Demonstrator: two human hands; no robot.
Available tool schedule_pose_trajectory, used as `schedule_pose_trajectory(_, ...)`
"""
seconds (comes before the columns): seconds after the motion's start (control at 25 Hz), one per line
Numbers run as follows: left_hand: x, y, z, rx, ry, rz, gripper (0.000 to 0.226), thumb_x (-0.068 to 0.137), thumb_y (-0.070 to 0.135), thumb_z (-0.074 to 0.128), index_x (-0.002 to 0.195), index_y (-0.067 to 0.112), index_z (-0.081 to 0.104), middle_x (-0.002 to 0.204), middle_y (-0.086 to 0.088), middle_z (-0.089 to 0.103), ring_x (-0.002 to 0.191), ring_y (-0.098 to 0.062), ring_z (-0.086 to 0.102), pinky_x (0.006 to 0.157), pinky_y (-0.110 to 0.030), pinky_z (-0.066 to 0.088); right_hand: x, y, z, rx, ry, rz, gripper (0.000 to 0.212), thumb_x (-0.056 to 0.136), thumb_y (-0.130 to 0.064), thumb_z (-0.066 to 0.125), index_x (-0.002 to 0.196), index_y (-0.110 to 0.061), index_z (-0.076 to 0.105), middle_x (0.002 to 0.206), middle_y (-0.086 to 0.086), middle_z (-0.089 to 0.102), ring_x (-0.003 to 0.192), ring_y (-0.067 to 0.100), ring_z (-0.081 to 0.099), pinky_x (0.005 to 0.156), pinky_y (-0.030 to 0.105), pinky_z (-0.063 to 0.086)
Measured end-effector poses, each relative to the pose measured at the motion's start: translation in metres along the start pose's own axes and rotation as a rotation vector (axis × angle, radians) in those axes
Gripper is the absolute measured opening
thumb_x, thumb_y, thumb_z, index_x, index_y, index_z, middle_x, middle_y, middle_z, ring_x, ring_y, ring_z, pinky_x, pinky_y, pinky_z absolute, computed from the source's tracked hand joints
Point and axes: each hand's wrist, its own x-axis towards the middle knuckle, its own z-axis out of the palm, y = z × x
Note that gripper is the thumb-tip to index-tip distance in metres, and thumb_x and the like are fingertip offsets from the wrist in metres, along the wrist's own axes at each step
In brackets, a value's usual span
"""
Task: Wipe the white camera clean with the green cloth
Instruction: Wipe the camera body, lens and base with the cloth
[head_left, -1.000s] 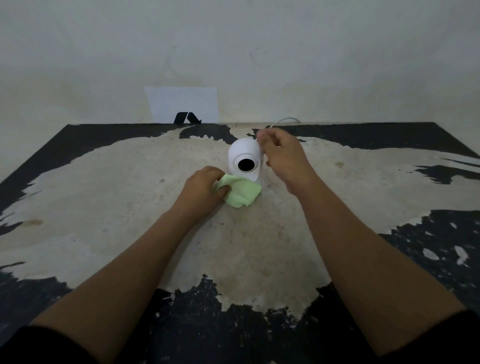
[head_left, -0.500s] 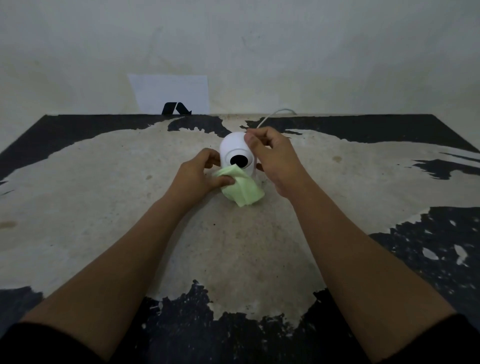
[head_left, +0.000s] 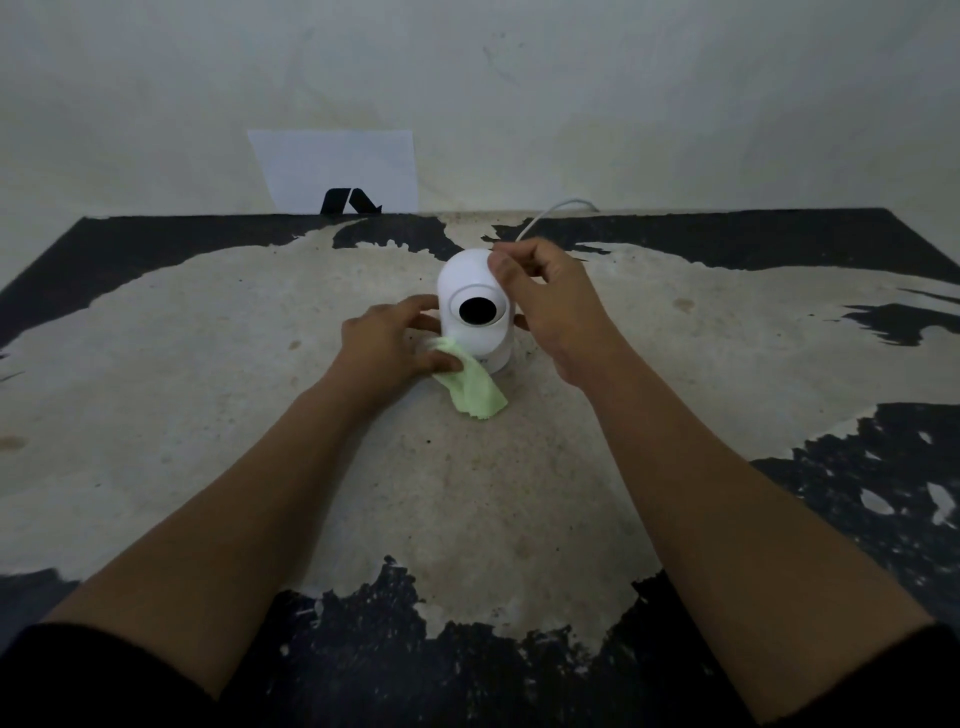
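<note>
The white camera, a rounded dome with a black lens facing me, stands upright at the middle of the worn tabletop. My right hand grips its upper right side, fingertips on the dome's top. My left hand is at the camera's lower left, pinching the green cloth between thumb and fingers. The cloth touches the camera's base and hangs down onto the table in front of it.
A white cable runs from behind the camera over the table's far edge. A white sheet with a black mark leans on the wall behind. The black-and-beige table spreads wide around the camera.
My left hand lifted the cloth off the table to the camera's front, then slid down to its lower left base. My right hand has kept hold of the camera's top right.
</note>
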Motion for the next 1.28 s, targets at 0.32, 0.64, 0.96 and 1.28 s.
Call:
schedule_pose_trajectory(0.32,-0.002,0.026,0.032,0.167,0.074,-0.066,0.095,0.059,0.072,0.064,0.131,0.015,0.038,0.122,-0.009,0.058,0.112,-0.032,0.054,0.096,-0.044,0.036,0.000,0.001,0.002,0.012,0.021,-0.034,0.021,0.089,-0.035,0.061,0.104,-0.021,0.065,0.101,-0.012,0.063,0.106,0.012,0.059,0.098,0.048,0.049)
schedule_pose_trajectory(0.64,-0.007,0.042,0.040,0.180,0.162,-0.210,0.093,0.064,0.076,0.055,0.130,0.013,0.036,0.124,-0.013,0.057,0.116,-0.037,0.050,0.106,-0.053,0.027,-0.002,-0.002,0.003,-0.025,0.028,-0.023,0.021,0.091,-0.034,0.059,0.106,-0.020,0.064,0.107,-0.006,0.062,0.106,0.012,0.057,0.099,0.044,0.048)
schedule_pose_trajectory(0.96,-0.006,0.029,0.021,0.247,0.027,-0.110,0.083,0.068,0.056,0.070,0.131,0.014,0.034,0.124,-0.011,0.059,0.122,-0.034,0.046,0.108,-0.049,0.021,-0.001,-0.001,0.002,0.014,0.009,-0.002,0.013,0.089,-0.037,0.060,0.097,-0.028,0.064,0.106,-0.008,0.062,0.109,0.016,0.059,0.097,0.049,0.050)
schedule_pose_trajectory(1.28,0.001,0.018,0.010,0.247,-0.018,0.026,0.069,0.072,0.050,0.067,0.123,0.012,0.042,0.112,-0.009,0.064,0.108,-0.032,0.056,0.100,-0.045,0.032,-0.001,-0.001,0.002,0.026,-0.003,-0.008,0.009,0.090,-0.036,0.060,0.095,-0.029,0.063,0.103,-0.010,0.060,0.109,0.017,0.059,0.097,0.050,0.050)
